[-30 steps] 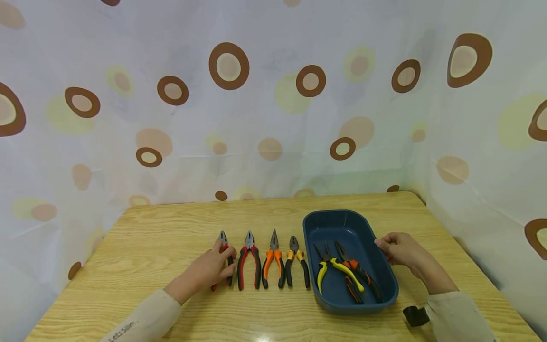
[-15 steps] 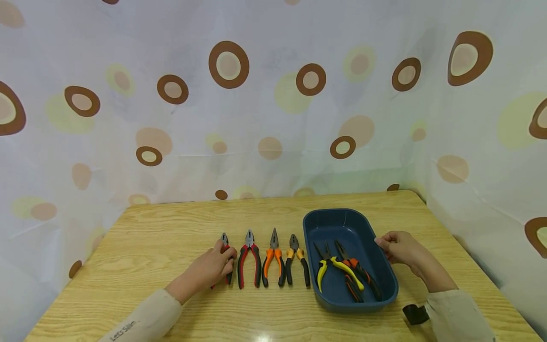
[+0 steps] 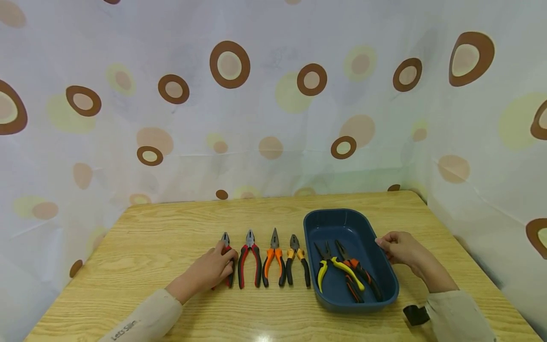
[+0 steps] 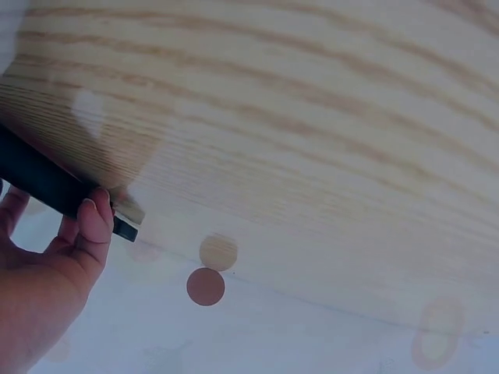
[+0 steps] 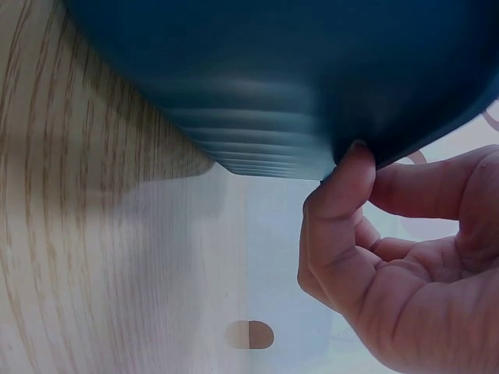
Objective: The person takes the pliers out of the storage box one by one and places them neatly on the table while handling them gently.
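Looking down, we are seeing the leftmost pliers [image 3: 226, 241] lying lengthwise toward the wall [image 3: 248, 114] under the nearer left hand [image 3: 210, 269], its curled fingers [image 4: 94, 224] apparently pinching them, while the right hand [image 3: 401, 249] is pinching the tray [image 3: 354, 307].

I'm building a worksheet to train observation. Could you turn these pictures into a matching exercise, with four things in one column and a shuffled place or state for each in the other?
Column one
1. Left hand
2. Right hand
3. Yellow-handled pliers
4. Bright orange pliers

Column two
A. Pinching the rim of the blue tray
B. Lying on the table between two other pliers
C. Gripping the leftmost pliers
D. Lying inside the tray

Right pairs: 1-C, 2-A, 3-D, 4-B
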The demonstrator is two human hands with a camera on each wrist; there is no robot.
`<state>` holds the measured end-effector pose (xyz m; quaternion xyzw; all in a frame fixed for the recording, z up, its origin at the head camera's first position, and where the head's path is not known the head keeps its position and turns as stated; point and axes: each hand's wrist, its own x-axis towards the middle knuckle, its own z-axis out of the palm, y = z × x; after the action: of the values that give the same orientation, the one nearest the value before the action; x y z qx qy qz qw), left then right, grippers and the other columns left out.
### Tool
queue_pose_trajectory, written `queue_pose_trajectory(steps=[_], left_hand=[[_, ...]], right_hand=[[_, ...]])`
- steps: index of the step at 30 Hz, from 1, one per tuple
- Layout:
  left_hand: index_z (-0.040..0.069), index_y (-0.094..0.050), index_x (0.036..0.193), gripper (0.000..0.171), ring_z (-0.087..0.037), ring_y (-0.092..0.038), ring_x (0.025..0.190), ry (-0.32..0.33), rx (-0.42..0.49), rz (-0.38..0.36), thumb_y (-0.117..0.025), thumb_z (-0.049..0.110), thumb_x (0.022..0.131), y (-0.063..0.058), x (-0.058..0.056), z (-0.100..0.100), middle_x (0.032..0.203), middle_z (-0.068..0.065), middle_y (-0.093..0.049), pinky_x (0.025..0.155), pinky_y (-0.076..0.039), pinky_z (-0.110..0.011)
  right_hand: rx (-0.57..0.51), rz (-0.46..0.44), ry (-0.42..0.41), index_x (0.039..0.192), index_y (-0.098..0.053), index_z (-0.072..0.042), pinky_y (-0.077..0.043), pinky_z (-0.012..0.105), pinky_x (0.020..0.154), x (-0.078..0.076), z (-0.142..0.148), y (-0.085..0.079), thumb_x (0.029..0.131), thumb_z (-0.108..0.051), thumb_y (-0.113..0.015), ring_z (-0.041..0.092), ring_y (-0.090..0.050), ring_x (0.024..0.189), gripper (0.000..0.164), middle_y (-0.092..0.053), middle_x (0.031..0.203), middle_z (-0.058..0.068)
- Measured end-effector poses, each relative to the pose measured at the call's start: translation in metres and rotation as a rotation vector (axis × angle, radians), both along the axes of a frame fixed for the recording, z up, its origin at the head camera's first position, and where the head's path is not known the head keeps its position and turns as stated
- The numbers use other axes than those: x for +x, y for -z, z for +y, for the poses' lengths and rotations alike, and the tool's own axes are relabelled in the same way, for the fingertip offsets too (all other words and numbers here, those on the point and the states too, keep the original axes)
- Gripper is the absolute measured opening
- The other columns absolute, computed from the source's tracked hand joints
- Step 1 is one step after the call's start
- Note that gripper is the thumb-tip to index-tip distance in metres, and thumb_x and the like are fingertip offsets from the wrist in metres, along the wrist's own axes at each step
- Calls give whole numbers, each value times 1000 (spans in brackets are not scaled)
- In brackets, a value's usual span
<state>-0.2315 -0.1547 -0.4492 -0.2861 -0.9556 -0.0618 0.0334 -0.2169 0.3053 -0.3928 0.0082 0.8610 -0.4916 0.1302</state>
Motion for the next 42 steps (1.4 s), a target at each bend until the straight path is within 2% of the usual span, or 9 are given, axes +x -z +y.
queue_pose_trajectory(steps=[12,23,29,33,36,39,42], left_hand=[[18,-51,110,20,-14,-35,67,58,6,64,-44,24,92,0,-2,1,92,-4,-32,63,-36,-28],[19,-50,114,23,-15,-36,67,32,-23,58,-43,27,93,2,0,1,97,-6,-36,62,-38,-28],[20,-49,115,25,-16,-37,66,23,-42,67,-42,29,93,-2,2,3,101,-8,-39,60,-39,-29],[19,-50,109,20,-16,-38,64,12,-49,127,-43,27,92,-8,2,4,94,-4,-39,51,-37,-27],[18,-52,106,18,-15,-37,63,1,-58,205,-44,26,91,-13,1,6,89,-1,-40,46,-34,-24],[15,-54,103,17,-13,-37,64,5,-40,259,-47,23,90,-18,-1,9,87,0,-41,45,-34,-22],[13,-53,101,15,-12,-35,64,23,-35,280,-49,21,89,-22,-2,14,85,0,-40,47,-34,-20]], right_hand=[[11,14,0,97,-48,10,-48,30,62,-2,2,3,93,-23,-45,16,-53,67,33,-51,75,7],[-7,10,-5,98,-48,9,-48,31,61,-1,2,3,93,-22,-45,16,-53,67,32,-51,75,7],[-7,10,-8,98,-47,10,-48,31,61,-1,2,2,93,-23,-45,16,-53,67,33,-51,75,7],[-5,11,-10,98,-47,10,-47,31,61,-1,2,2,93,-23,-45,16,-53,67,33,-51,75,7],[-3,12,-9,98,-47,10,-47,30,61,-1,2,2,93,-23,-45,16,-52,67,33,-51,75,7],[-2,12,-9,98,-48,10,-47,30,61,-1,2,2,93,-23,-45,16,-52,67,33,-51,75,7],[-4,12,-11,98,-48,10,-47,30,61,-1,2,2,93,-23,-45,16,-52,67,34,-50,75,7]])
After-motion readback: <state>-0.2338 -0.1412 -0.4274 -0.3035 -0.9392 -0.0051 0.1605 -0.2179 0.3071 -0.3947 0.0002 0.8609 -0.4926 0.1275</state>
